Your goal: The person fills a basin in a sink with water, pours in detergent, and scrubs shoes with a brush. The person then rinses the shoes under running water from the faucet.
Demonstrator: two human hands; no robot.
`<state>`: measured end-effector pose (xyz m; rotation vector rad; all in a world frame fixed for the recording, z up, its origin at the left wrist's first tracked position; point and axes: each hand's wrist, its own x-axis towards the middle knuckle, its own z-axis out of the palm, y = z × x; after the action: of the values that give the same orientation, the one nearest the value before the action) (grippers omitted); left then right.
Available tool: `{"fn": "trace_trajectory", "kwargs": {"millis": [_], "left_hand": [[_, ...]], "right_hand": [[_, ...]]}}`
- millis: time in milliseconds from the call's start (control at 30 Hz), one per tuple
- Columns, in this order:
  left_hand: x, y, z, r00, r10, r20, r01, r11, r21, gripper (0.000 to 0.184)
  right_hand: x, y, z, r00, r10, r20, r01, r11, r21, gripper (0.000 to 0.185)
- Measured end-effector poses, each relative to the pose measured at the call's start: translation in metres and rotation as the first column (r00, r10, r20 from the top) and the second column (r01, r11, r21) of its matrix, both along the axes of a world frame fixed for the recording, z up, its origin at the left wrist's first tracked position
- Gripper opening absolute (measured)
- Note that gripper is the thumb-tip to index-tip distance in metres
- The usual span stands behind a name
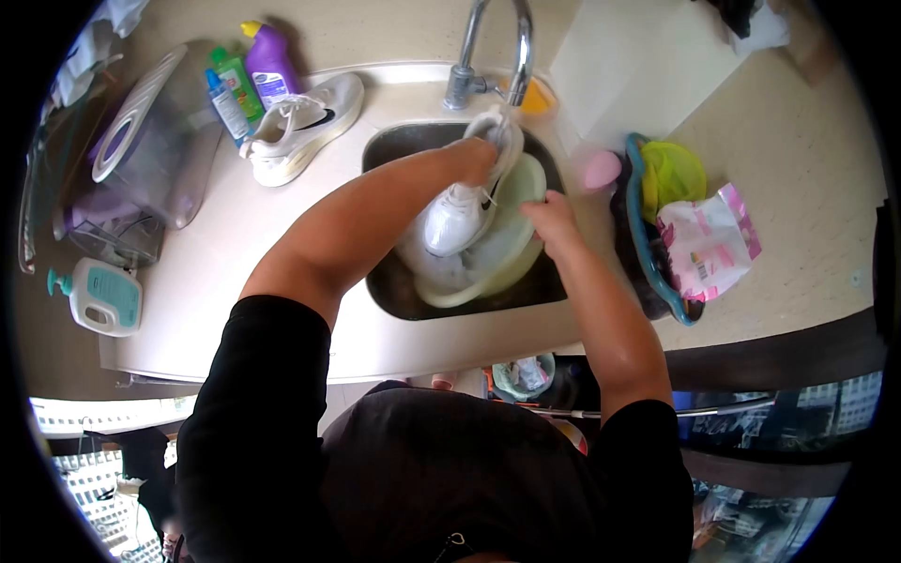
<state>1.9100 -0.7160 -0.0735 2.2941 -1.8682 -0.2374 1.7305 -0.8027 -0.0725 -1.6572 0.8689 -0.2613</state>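
My left hand (pixel 477 161) is closed on a white sneaker (pixel 452 228), holding it toe down over a pale green basin (pixel 511 267). Foamy water shows in the basin, around and beside the shoe's toe. The basin sits tilted in a dark metal sink (pixel 387 298). At the basin's right rim, my right hand (pixel 554 223) has its fingers closed on the edge. A second white sneaker (pixel 302 131) lies on the counter to the left of the sink. My left forearm hides part of the sink's left side.
A chrome faucet (pixel 462 83) rises behind the sink. Cleaner bottles, one purple (pixel 270 64), stand at the back left. Farther left are a clear plastic bin (pixel 155 141) and a pump bottle (pixel 108 298). On the right, a blue-rimmed basket (pixel 648 249) stands beside a pink-white packet (pixel 709 246).
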Motion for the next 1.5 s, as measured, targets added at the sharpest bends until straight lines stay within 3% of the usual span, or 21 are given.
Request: {"fn": "trace_trajectory", "kwargs": {"millis": [133,233,267,433,533,567,667,700,733,800,833,900,933,967,1067,1200,1233,1333,1400,1467,1500], "left_hand": [[0.012,0.026,0.011,0.997,-0.023,0.074,0.022,1.000,0.020,0.028],[0.011,0.044,0.014,0.979,-0.108,0.175,0.113,0.993,-0.018,0.030],[0.005,0.051,0.018,0.968,-0.133,0.212,0.143,0.989,-0.031,0.031],[-0.015,0.086,0.036,0.983,0.121,-0.138,-0.144,0.975,-0.168,0.040],[-0.008,0.082,0.016,0.926,0.211,-0.312,-0.301,0.913,-0.275,0.043],[-0.003,0.077,0.010,0.895,0.232,-0.381,-0.363,0.876,-0.318,0.044],[-0.010,0.083,0.020,0.814,0.315,-0.488,-0.507,0.795,-0.334,0.048],[-0.010,0.082,0.018,0.799,0.324,-0.507,-0.535,0.766,-0.355,0.048],[-0.009,0.079,0.014,0.784,0.331,-0.525,-0.562,0.738,-0.374,0.048],[-0.008,0.074,0.009,0.771,0.348,-0.533,-0.576,0.738,-0.352,0.047],[-0.009,0.069,0.007,0.774,0.358,-0.522,-0.564,0.765,-0.311,0.046],[-0.015,0.058,0.000,0.780,0.380,-0.498,-0.536,0.816,-0.218,0.040],[-0.020,0.051,-0.007,0.838,0.344,-0.424,-0.461,0.861,-0.213,0.039],[-0.026,0.043,-0.020,0.888,0.299,-0.350,-0.381,0.904,-0.195,0.037],[-0.043,0.015,-0.071,0.870,0.298,-0.393,-0.363,0.926,-0.102,0.026],[-0.039,-0.006,-0.102,0.862,0.271,-0.428,-0.330,0.942,-0.069,0.025],[-0.036,-0.006,-0.107,0.969,0.045,-0.241,-0.105,0.965,-0.242,0.029],[-0.032,-0.013,-0.106,0.946,0.069,-0.316,-0.189,0.912,-0.365,0.028],[-0.013,-0.023,-0.122,0.900,0.186,-0.395,-0.369,0.805,-0.464,0.028],[-0.001,-0.030,-0.134,0.582,0.224,-0.782,-0.671,0.676,-0.305,0.028],[-0.002,-0.029,-0.118,0.179,0.174,-0.968,-0.781,0.623,-0.033,0.028]], "right_hand": [[-0.004,0.028,0.055,0.980,0.170,-0.101,-0.196,0.773,-0.603,0.023],[-0.012,0.068,0.111,0.964,0.173,-0.204,-0.264,0.481,-0.836,0.022],[-0.013,0.074,0.110,0.963,0.136,-0.231,-0.267,0.417,-0.869,0.020],[-0.006,0.088,0.089,0.960,0.013,-0.279,-0.279,0.133,-0.951,0.013],[-0.004,0.093,0.075,0.961,0.002,-0.277,-0.274,0.159,-0.949,0.013],[-0.005,0.083,0.065,0.989,-0.003,-0.150,-0.145,0.248,-0.958,0.015],[-0.011,0.021,0.009,0.988,-0.057,0.146,0.137,0.768,-0.626,0.024],[-0.017,0.010,-0.009,0.975,-0.127,0.183,0.178,0.939,-0.295,0.030],[-0.027,0.002,-0.030,0.960,-0.204,0.191,0.192,0.978,0.078,0.036],[-0.033,-0.014,-0.067,0.914,-0.205,-0.350,0.057,0.919,-0.390,0.039],[-0.029,-0.008,-0.076,0.809,-0.418,-0.413,-0.021,0.681,-0.732,0.039],[-0.004,-0.007,-0.068,0.977,-0.209,0.030,0.161,0.648,-0.745,0.037],[0.022,-0.002,-0.059,0.932,-0.150,0.329,0.224,0.954,-0.201,0.027],[0.035,0.024,-0.015,0.876,-0.283,0.391,0.125,0.915,0.383,0.020],[0.089,0.018,-0.003,0.835,-0.307,0.456,-0.170,0.645,0.745,0.016],[0.121,0.002,-0.018,0.873,-0.368,0.320,-0.119,0.475,0.872,0.018],[0.123,0.000,-0.021,0.890,-0.360,0.280,-0.093,0.458,0.884,0.018],[0.119,-0.009,-0.022,0.937,-0.208,0.279,-0.181,0.393,0.902,0.016],[0.128,-0.008,-0.023,0.945,-0.109,0.308,-0.218,0.489,0.844,0.016],[0.132,-0.005,-0.018,0.946,0.001,0.325,-0.275,0.538,0.797,0.016],[0.131,-0.002,-0.006,0.940,0.064,0.335,-0.314,0.541,0.780,0.016]]}}
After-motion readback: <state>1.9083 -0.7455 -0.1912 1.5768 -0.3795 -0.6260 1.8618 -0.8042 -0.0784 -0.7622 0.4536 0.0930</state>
